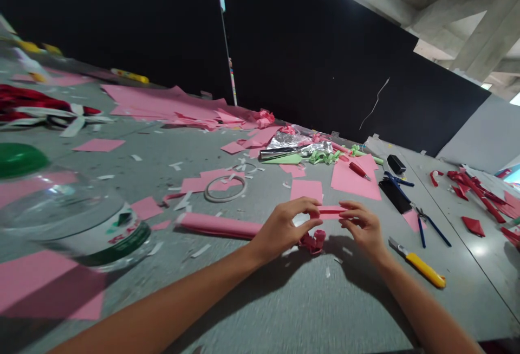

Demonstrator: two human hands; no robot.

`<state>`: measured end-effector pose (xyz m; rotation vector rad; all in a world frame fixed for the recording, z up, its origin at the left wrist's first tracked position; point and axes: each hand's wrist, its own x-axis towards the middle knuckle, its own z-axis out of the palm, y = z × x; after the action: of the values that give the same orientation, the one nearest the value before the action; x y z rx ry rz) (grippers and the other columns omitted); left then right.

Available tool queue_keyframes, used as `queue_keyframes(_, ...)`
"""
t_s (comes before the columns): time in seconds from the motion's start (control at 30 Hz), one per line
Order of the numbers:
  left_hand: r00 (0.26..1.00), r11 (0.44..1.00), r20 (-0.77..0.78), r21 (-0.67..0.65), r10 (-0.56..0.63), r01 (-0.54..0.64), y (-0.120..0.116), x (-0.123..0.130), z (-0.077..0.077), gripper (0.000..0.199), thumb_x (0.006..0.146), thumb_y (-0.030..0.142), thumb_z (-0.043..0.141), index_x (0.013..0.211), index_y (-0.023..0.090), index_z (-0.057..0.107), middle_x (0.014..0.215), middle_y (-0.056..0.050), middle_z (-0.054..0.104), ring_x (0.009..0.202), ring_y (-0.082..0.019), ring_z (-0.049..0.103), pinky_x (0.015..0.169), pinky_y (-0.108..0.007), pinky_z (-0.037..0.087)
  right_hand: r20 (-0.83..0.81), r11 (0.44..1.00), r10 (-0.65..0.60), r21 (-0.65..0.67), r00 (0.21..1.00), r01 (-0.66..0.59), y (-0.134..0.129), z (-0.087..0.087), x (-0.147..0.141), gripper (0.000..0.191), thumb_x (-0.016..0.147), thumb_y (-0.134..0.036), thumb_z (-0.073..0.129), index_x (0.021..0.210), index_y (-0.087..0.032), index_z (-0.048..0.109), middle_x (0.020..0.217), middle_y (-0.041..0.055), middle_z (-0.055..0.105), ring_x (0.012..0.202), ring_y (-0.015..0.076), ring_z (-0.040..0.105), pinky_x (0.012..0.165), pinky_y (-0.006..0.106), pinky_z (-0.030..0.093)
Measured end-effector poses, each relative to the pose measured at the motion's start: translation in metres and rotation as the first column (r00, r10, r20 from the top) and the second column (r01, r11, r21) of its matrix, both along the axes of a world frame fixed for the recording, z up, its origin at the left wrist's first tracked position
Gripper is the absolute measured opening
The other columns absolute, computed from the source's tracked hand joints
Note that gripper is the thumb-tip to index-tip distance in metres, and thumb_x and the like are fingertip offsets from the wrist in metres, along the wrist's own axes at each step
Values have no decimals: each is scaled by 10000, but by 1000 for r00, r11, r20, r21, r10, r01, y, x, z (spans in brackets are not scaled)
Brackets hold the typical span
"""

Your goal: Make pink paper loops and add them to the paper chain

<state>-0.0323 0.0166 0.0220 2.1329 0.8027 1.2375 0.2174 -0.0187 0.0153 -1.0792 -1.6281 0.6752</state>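
Note:
A narrow strip of pink paper [331, 212] is stretched level between my two hands, a little above the table. My left hand [286, 226] pinches its left end between thumb and fingers. On the right end, my right hand [363, 225] has a similar pinch. Below the strip lies a curled, crumpled piece of darker pink paper [313, 242], partly behind my left fingers. A long pink paper roll [221, 226] lies on the table to the left, its right end hidden by my left hand.
A clear plastic bottle with a green cap [20, 160] lies at left. A yellow utility knife [424, 268] and blue-handled pliers [430, 224] are at right. Behind my hands are a tape ring [225, 188], pink sheets [162, 102] and silver foil [290, 140]. A black panel [325, 45] stands beyond.

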Motion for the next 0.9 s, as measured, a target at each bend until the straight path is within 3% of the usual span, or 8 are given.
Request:
queue_keyframes(0.1, 990, 992, -143, 125, 22, -4, 0, -2, -3, 196, 975, 219, 724, 1166, 170, 724, 1177, -103, 810, 1078, -268, 770, 973, -422, 594, 8, 1000, 3, 22, 1000, -3, 3, -4, 1, 104, 929, -331, 792, 974, -264, 858, 1260, 134, 790, 1147, 302, 746, 769, 395, 671)
queue_keyframes(0.2, 942, 960, -335, 271, 23, 73, 0, -1, -5, 222, 984, 161, 688, 1204, 167, 716, 1155, -106, 815, 1057, -277, 770, 957, -439, 586, 56, 1000, 5, 29, 998, -7, 5, -3, 3, 125, 926, -383, 809, 954, -273, 861, 1181, 130, 825, 1125, 305, 763, 791, 422, 682)
queue_keyframes(0.3, 921, 933, -385, 348, 56, 89, -1, 1, -3, 255, 987, 101, 637, 1222, 165, 715, 1179, -110, 809, 1077, -264, 765, 942, -424, 574, 77, 1000, 6, 17, 997, -7, 5, 8, 6, 166, 937, -417, 800, 979, -269, 861, 1137, 118, 838, 1059, 284, 789, 805, 418, 692)
queue_keyframes(0.4, 915, 902, -390, 424, 106, 76, -8, -1, 9, 281, 982, 46, 588, 1203, 156, 721, 1121, -92, 819, 1030, -248, 769, 899, -399, 558, 92, 999, 52, -6, 994, -51, 1, 28, 6, 155, 947, -392, 793, 972, -251, 854, 1087, 102, 848, 1013, 269, 806, 790, 393, 697)
queue_keyframes(0.53, 841, 808, -497, 574, 214, 134, -41, -9, 27, 272, 1009, 27, 515, 1104, 143, 743, 1000, -79, 819, 896, -236, 749, 844, -379, 527, 253, 990, 102, 70, 962, -124, -28, 40, 0, 74, 983, -254, 754, 969, -236, 825, 1046, 79, 854, 1009, 253, 807, 933, 438, 670)
queue_keyframes(0.67, 772, 707, -535, 688, 343, 163, -99, -18, 16, 357, 1047, 28, 406, 1105, 74, 755, 1034, -125, 816, 932, -270, 734, 904, -431, 504, 523, 966, 55, 186, 850, -178, -85, 16, -14, 201, 992, -65, 636, 1068, -181, 781, 1063, 92, 842, 1076, 269, 773, 976, 458, 653)
queue_keyframes(0.77, 760, 762, -561, 633, 329, 137, -139, -25, -6, 419, 1062, 11, 351, 1130, 56, 762, 1091, -132, 821, 994, -270, 733, 939, -438, 490, 654, 967, 1, 193, 757, -168, -126, -3, -26, 247, 1010, -22, 562, 1119, -133, 754, 1131, 123, 827, 1036, 271, 772, 913, 440, 672)
queue_keyframes(0.9, 772, 865, -575, 497, 271, 66, -166, -30, -23, 396, 1100, 67, 376, 1240, 67, 746, 1225, -117, 807, 1140, -294, 705, 1010, -463, 471, 727, 967, -47, 205, 686, -151, -152, -9, -33, 297, 1046, -19, 506, 1240, -95, 719, 1242, 145, 804, 1169, 290, 748, 1033, 485, 628)
